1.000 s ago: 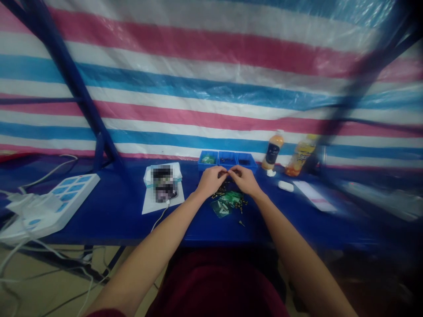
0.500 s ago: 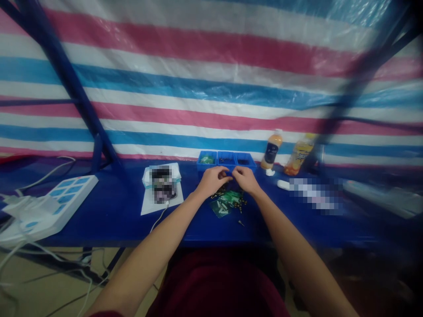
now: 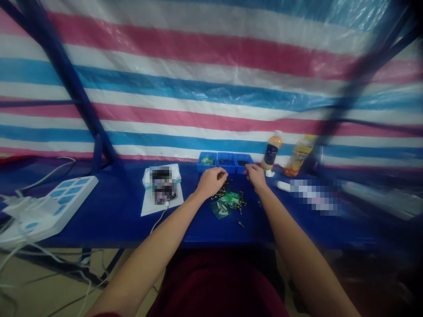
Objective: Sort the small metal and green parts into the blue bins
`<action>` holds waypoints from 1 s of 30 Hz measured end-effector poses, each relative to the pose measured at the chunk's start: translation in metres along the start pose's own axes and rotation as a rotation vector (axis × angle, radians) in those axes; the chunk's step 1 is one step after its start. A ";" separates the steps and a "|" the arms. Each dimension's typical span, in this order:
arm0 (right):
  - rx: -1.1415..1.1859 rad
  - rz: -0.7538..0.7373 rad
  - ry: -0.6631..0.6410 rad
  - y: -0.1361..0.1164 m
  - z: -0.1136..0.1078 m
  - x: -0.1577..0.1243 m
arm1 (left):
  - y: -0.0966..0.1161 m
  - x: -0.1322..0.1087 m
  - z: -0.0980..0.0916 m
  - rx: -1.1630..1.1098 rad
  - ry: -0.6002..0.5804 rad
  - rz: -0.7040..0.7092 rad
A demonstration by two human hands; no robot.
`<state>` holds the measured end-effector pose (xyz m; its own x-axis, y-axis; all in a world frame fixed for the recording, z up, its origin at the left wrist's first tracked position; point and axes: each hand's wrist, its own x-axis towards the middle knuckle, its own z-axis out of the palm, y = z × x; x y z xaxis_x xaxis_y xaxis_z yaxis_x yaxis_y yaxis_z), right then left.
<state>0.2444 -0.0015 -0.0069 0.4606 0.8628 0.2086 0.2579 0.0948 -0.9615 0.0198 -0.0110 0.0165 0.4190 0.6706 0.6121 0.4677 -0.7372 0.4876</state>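
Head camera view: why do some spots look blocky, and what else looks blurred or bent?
In the head view, a patch on the paper and another patch further right are pixelated, hiding what lies there; the right pole is soft and smeared; the striped tarp looks bowed; the corners darken; the left hand and right hand look fairly sharp.

a blue plastic parts tray [image 3: 216, 162] stands at the far side of the work area, its 3 compartments side by side: the left one holds green pieces, the middle and right ones small dark parts. nearer, small brass-coloured parts [image 3: 228, 191] lie scattered in a loose heap around green-tinted clear plastic bags [image 3: 220, 209] with pale pieces inside, lying flat. a single brass-coloured part [image 3: 241, 224] lies apart from the heap, on the near side.
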 end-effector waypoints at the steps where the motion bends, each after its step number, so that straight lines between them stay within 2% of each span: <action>1: -0.019 -0.006 0.016 -0.001 -0.001 0.001 | 0.000 0.000 0.000 0.002 -0.009 0.000; 4: -0.178 -0.087 0.024 -0.004 -0.006 0.000 | 0.000 -0.001 0.000 0.016 -0.041 -0.007; 6: -0.329 -0.197 -0.032 -0.007 -0.008 -0.004 | -0.001 -0.001 0.000 0.046 -0.062 -0.019; 10: -0.564 -0.468 -0.376 -0.013 -0.002 -0.018 | -0.007 -0.001 0.003 0.179 -0.105 -0.046; 13: -0.715 -0.549 -0.535 -0.013 0.006 -0.025 | -0.011 -0.002 0.004 0.296 -0.159 -0.088; 16: -0.829 -0.547 -0.556 -0.008 0.011 -0.026 | -0.011 -0.003 0.003 0.348 -0.211 -0.106; 22: -0.912 -0.496 -0.550 -0.007 0.012 -0.026 | -0.008 -0.004 0.002 0.364 -0.256 -0.105; 30: -1.002 -0.365 -0.441 -0.018 0.010 -0.034 | -0.006 -0.004 0.002 0.363 -0.280 -0.116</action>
<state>0.2153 -0.0278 0.0017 -0.0664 0.9824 0.1745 0.9641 0.1082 -0.2424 0.0168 -0.0093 0.0102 0.5181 0.7802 0.3504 0.7448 -0.6130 0.2635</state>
